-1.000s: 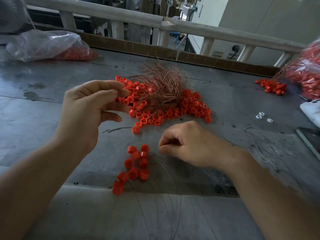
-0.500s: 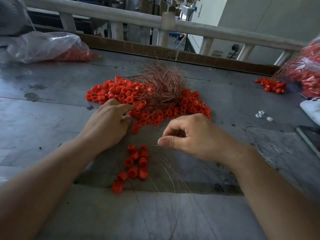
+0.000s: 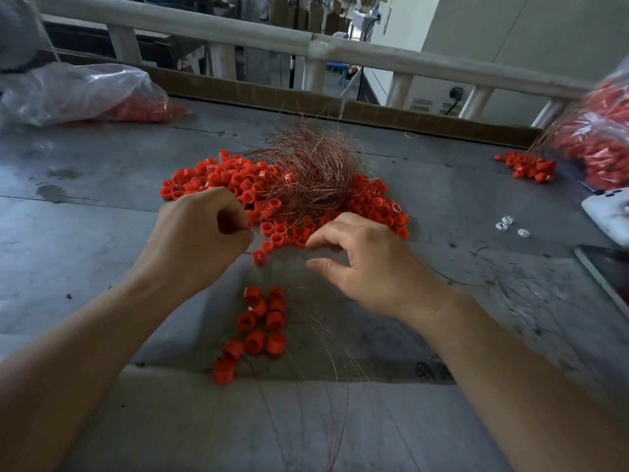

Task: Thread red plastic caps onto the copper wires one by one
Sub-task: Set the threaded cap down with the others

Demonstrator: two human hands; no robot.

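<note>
A heap of loose red plastic caps (image 3: 211,175) lies mid-table under a tangled bundle of copper wires (image 3: 313,168). My left hand (image 3: 200,233) hovers at the heap's near edge, thumb pressed to forefinger in a pinch; it seems to hold a cap, hidden by the fingers. My right hand (image 3: 371,264) is beside it, fingers curled round a thin copper wire, thumb and forefinger slightly apart. One stray cap (image 3: 259,257) lies between the hands. Nearer to me, several threaded caps (image 3: 263,321) sit in a cluster, and their fine wires (image 3: 340,356) fan toward the table's front.
A clear bag of caps (image 3: 78,93) lies at the back left. Another bag (image 3: 599,137) with a small cap pile (image 3: 524,166) is at the back right. Small white parts (image 3: 507,226), a white device (image 3: 606,209) and a dark phone (image 3: 609,270) lie at the right. A railing (image 3: 306,46) runs behind the table.
My left hand dropped from mid-air into the cap heap, then drew back with its fingers pinched. My right hand rose a little toward the heap, and its thumb and forefinger parted.
</note>
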